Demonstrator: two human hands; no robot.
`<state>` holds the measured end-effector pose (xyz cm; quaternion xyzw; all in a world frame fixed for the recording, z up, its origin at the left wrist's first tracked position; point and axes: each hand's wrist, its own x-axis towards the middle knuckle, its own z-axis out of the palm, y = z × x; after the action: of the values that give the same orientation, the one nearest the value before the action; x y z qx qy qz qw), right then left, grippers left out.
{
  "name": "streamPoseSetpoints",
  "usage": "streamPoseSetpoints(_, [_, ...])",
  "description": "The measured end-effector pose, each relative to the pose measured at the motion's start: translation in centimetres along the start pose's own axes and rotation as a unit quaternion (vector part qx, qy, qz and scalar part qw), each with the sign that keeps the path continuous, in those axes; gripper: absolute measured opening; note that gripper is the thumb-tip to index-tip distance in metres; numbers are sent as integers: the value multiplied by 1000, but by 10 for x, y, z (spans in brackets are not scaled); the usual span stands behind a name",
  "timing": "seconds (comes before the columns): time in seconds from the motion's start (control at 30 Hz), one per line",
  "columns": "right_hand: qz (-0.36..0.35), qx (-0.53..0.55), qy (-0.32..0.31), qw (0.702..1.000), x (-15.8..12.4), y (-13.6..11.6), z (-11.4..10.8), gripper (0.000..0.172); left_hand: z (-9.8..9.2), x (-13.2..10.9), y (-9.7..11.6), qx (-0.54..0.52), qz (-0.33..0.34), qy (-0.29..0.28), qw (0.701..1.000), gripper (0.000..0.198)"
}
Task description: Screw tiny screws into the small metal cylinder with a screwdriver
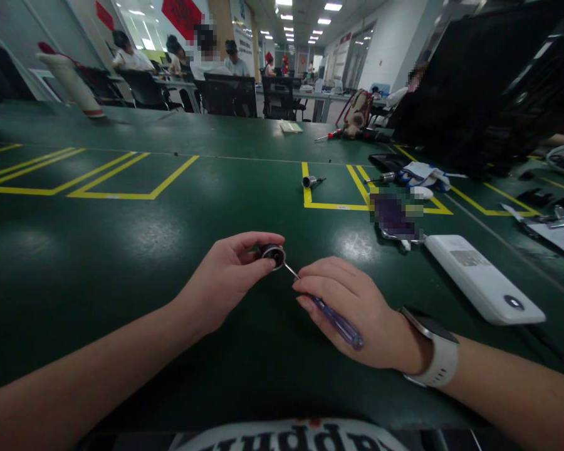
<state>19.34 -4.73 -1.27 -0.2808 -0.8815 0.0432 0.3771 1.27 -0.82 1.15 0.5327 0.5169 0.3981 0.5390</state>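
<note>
My left hand (235, 269) grips a small round metal part (278, 252) between thumb and fingers, its hollow, dark-centred end facing right and toward me. My right hand (343, 304) is closed around a screwdriver (339, 322) with a see-through purple handle. The thin shaft of the screwdriver points up and left, its tip at the rim of the metal part; whether it touches inside I cannot tell. Both hands are above the green table (122, 263), near its front edge. A watch with a pale strap (439, 363) is on my right wrist.
Another small metal part (310, 181) lies on the yellow tape. To the right are a metal tool (383, 178), a cloth (423, 174), a phone (395, 216) and a white power bank (484, 275). A large black monitor (479, 81) stands behind them. People sit in the background.
</note>
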Motion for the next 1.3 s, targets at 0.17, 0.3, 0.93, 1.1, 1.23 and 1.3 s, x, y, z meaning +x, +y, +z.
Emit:
streamPoseSetpoints(0.17, [-25, -49, -13, 998, 1, -3, 1, 15, 0, -1, -1, 16, 7, 1, 1000, 27])
streamPoseSetpoints(0.3, [-32, -49, -15, 998, 1, -5, 1, 14, 0, -2, -1, 26, 9, 14, 1000, 23])
streamPoseSetpoints(0.93, [422, 392, 187, 796, -2, 42, -4, 20, -10, 5, 0, -52, -5, 13, 999, 26])
streamPoseSetpoints(1.1, [468, 381, 165, 780, -1, 51, 2, 19, -11, 6, 3, -81, -26, 1, 996, 25])
streamPoseSetpoints(1.23, [454, 360, 126, 805, -3, 50, 2, 21, -9, 6, 5, -98, -46, 9, 994, 23])
streamPoseSetpoints(1.3, [445, 332, 103, 825, -4, 50, 1, 22, -9, 6, 6, -104, -52, 8, 993, 24])
